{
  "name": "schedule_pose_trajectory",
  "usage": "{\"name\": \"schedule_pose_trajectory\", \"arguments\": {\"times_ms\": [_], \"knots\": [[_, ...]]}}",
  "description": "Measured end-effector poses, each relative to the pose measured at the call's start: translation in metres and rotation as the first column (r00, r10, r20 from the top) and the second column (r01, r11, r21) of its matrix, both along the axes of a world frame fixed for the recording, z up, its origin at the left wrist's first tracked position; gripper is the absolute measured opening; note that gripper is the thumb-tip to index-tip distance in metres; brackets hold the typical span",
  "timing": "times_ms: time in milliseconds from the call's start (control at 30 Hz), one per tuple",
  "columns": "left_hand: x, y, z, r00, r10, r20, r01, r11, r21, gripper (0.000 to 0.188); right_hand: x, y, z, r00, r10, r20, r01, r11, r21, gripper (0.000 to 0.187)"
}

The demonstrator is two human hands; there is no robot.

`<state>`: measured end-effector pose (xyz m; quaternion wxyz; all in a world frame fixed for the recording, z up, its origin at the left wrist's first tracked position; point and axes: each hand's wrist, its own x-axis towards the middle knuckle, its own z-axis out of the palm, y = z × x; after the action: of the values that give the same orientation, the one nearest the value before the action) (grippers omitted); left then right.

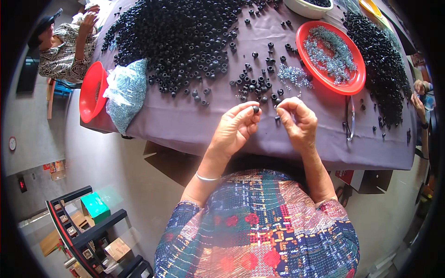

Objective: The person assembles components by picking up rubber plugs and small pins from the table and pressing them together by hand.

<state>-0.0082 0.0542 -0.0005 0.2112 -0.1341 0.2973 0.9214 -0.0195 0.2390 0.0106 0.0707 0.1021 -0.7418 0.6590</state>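
My left hand (237, 126), palm partly turned up, pinches a black ball-shaped plastic part (255, 110) between thumb and fingertips. Just to its right, apart from it, my right hand (299, 121) has thumb and forefinger pressed together over the cloth. A tiny shiny bit shows at those fingertips, too small to name. Beyond both hands lies a loose cluster of black round and cylindrical parts (252, 85). Beside that cluster is a little heap of small metal springs (294, 75). A red plate (303, 48) to the right holds many more springs.
A purple-grey cloth (185, 125) covers the table. Large black piles of parts (181, 41) and narrow pieces (375, 60) flank the work area. A clear bag of springs (127, 95) and a red bowl (90, 95) stand left. Other people (67, 48) sit at the table's sides.
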Motion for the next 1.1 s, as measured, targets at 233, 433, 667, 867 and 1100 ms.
{"name": "schedule_pose_trajectory", "arguments": {"times_ms": [233, 433, 667, 867, 1100], "knots": [[0.008, 0.002, 0.000, 0.998, -0.034, 0.055, 0.028, 0.994, 0.102, 0.025, 0.008, -0.015, 0.008, 0.992, 0.103, -0.078, -0.091, 0.985, 0.147, 0.009], [0.013, 0.007, 0.003, 0.999, 0.006, 0.035, -0.005, 0.999, -0.039, 0.022, 0.014, -0.022, 0.008, 0.992, 0.099, -0.074, -0.085, 0.981, 0.175, 0.009], [0.017, 0.003, 0.001, 0.997, -0.060, -0.050, 0.056, 0.996, -0.071, 0.020, 0.018, -0.017, 0.016, 0.990, 0.131, 0.042, -0.137, 0.976, 0.171, 0.009], [0.023, 0.001, 0.003, 0.980, -0.182, -0.085, 0.173, 0.980, -0.103, 0.019, 0.018, -0.001, 0.017, 0.908, 0.281, 0.312, -0.296, 0.955, 0.000, 0.014], [0.024, -0.003, -0.005, 0.966, -0.231, -0.116, 0.241, 0.967, 0.082, 0.022, 0.015, 0.008, 0.020, 0.911, 0.310, 0.272, -0.310, 0.950, -0.041, 0.014]]}}
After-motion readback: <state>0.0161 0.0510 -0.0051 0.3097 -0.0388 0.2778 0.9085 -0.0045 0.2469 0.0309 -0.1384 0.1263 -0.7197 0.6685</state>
